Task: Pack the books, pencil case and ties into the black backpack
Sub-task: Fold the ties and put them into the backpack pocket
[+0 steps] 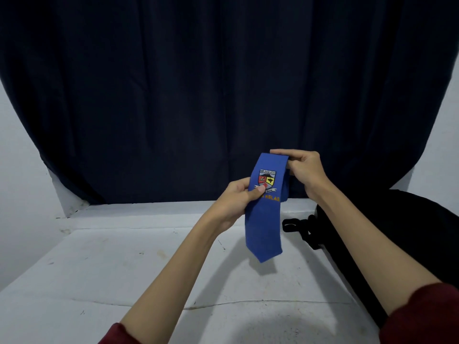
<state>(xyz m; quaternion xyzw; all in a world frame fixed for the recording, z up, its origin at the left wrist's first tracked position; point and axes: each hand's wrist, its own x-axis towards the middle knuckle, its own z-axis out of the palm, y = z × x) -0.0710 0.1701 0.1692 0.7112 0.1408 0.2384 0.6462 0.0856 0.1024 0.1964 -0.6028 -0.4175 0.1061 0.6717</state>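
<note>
A blue tie (pixel 263 227) with a coloured crest and orange lettering hangs in the air above the white table (pixel 129 264), pointed tip down. My left hand (pixel 238 197) pinches it at its left edge, thumb on the crest. At the tie's top, my right hand (pixel 301 170) grips the fold, where the cloth doubles over to the back. The black backpack (pixel 397 232) lies on the table at the right, partly behind my right forearm; its opening is not visible. No books or pencil case are in sight.
A black strap with a buckle (pixel 299 227) juts from the backpack toward the tie. A dark blue curtain (pixel 223 95) hangs behind the table. White walls (pixel 19 170) flank it on both sides.
</note>
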